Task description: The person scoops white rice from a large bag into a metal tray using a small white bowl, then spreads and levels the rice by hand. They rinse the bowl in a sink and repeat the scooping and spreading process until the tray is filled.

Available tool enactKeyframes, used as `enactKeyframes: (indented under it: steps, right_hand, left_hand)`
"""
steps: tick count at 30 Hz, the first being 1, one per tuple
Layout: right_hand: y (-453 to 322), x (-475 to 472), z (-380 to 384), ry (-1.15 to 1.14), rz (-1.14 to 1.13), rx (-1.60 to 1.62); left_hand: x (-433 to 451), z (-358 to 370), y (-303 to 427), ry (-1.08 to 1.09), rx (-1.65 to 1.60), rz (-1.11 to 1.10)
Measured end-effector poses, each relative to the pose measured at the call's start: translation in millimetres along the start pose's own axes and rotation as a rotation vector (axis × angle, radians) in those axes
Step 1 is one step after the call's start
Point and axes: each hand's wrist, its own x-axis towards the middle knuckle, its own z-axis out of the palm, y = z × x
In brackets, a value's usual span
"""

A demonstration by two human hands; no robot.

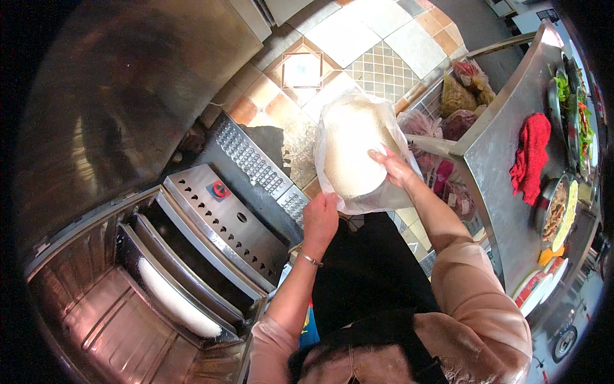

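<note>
Near the middle of the view, both hands hold a translucent plastic bag [331, 103] with a large pale, round flat piece [355, 134] inside it or lying on it; I cannot tell which. My left hand [321, 221] grips the bag's near left edge, fingers closed, with a metal bracelet at the wrist. My right hand [394, 168] holds the right side, its thumb lying over the pale piece. Its other fingers are hidden underneath. Sunlight washes out much of the pale surface.
At lower left stands an open steel steamer cabinet [158, 192] with trays, one holding a white layer [172, 297]. To the right, a steel table [503, 144] bears a red cloth [531, 156], a bowl of sliced food [555, 211] and plates of vegetables [584, 134]. Bagged food [458, 96] sits below.
</note>
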Motion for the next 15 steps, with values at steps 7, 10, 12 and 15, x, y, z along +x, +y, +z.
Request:
enactKeyframes:
  steps: [7, 10, 12, 15]
  right_hand:
    - [2, 6, 12, 0.038, -0.046, 0.006]
    - [0, -17, 8, 0.112, -0.036, 0.019]
    - [-3, -35, 3, 0.057, -0.045, 0.1]
    - [-7, -43, 6, -0.013, -0.059, 0.226]
  left_hand:
    - [4, 3, -16, 0.116, 0.038, 0.041]
    - [4, 3, -13, 0.149, 0.14, 0.058]
    - [3, 3, -6, 0.145, 0.163, 0.032]
    - [2, 2, 3, 0.124, 0.108, -0.041]
